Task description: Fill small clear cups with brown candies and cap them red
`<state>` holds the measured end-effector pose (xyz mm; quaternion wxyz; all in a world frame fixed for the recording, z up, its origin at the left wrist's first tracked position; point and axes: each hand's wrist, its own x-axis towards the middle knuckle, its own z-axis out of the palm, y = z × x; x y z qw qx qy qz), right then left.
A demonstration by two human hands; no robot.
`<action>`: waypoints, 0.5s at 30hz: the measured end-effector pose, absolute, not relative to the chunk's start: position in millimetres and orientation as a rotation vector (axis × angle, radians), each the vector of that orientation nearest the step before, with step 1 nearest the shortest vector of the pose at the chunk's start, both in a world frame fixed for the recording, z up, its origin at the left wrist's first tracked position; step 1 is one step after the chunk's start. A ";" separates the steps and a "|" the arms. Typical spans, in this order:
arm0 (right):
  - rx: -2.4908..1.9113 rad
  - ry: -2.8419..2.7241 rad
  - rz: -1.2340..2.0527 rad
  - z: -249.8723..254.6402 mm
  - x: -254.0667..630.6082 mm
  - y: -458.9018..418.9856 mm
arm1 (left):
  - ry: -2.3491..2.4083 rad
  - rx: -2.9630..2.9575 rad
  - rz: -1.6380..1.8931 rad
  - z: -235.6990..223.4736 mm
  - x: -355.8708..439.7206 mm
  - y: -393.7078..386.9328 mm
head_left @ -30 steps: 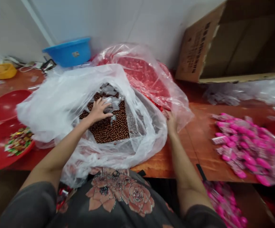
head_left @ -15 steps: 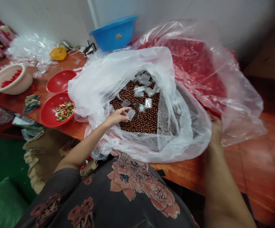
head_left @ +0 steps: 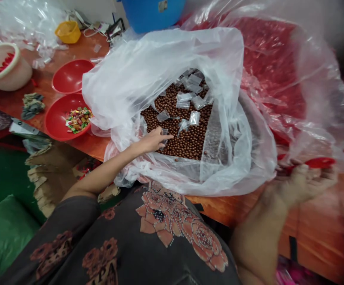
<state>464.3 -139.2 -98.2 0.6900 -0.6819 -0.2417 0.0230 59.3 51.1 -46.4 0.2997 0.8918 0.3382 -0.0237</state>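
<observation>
I see the left hand [head_left: 153,141] half open on brown candies [head_left: 177,132]; the right hand [head_left: 304,184] pinches a red strip [head_left: 318,162].

Materials: thin glossy clear plastic bag [head_left: 148,79], smooth shiny brown balls [head_left: 186,138], clear film sachets [head_left: 194,118], glossy red plastic bowl [head_left: 71,75], varnished orange-brown tabletop [head_left: 41,79], rough torn cardboard [head_left: 45,178], matt dark cloth top [head_left: 130,245].

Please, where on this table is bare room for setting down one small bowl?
Bare wood lies between the yellow cup and the upper red bowl; more lies below the right hand. The middle is crowded by the clear plastic bag.
</observation>
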 end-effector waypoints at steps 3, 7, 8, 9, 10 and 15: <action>-1.239 -0.686 0.048 -73.3 445.0 -152.2 | 0.672 2.361 -0.097 -47.0 60.7 59.0; -1.202 -0.704 0.184 -33.3 391.2 -163.2 | 0.683 2.279 -0.024 -51.3 49.5 64.9; -1.222 -0.684 0.264 -24.9 375.3 -163.9 | 0.737 2.267 -0.006 -51.9 45.4 65.0; -1.234 -0.656 0.344 -17.9 360.0 -163.8 | 0.809 2.255 0.013 -52.2 41.3 64.7; -1.245 -0.634 0.430 -12.6 345.7 -163.0 | 0.892 2.241 0.031 -51.9 37.6 64.1; -1.208 -0.592 0.809 -12.2 299.7 -153.5 | 1.171 1.951 0.049 -49.3 28.9 58.8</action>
